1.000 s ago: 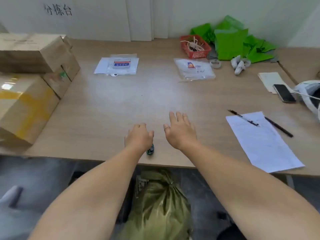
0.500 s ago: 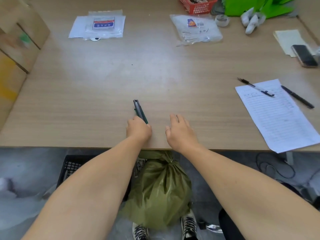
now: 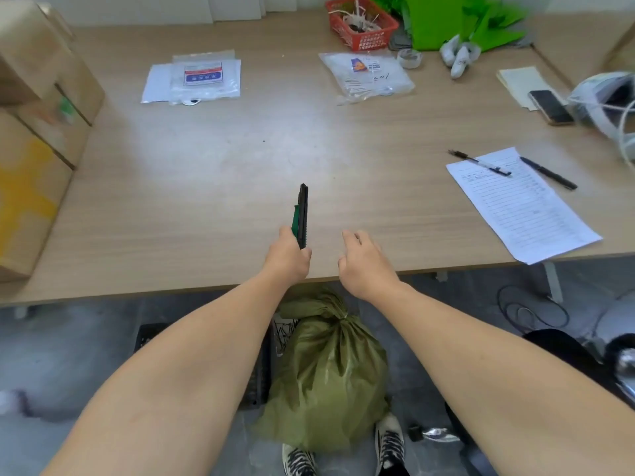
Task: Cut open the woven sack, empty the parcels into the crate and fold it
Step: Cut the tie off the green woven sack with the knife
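I see the olive woven sack (image 3: 330, 379) upright on the floor between my shoes (image 3: 299, 460), tied neck up near the table (image 3: 206, 187) edge, crinkled, slightly shiny. Black crate (image 3: 263, 365) just beside it, left. Left hand (image 3: 288, 259) fingers clamped round a green-black utility knife (image 3: 301, 214), long axis pointing straight away from me over the table. Right hand (image 3: 366, 266) alongside, fingers loosely curled, holding nothing.
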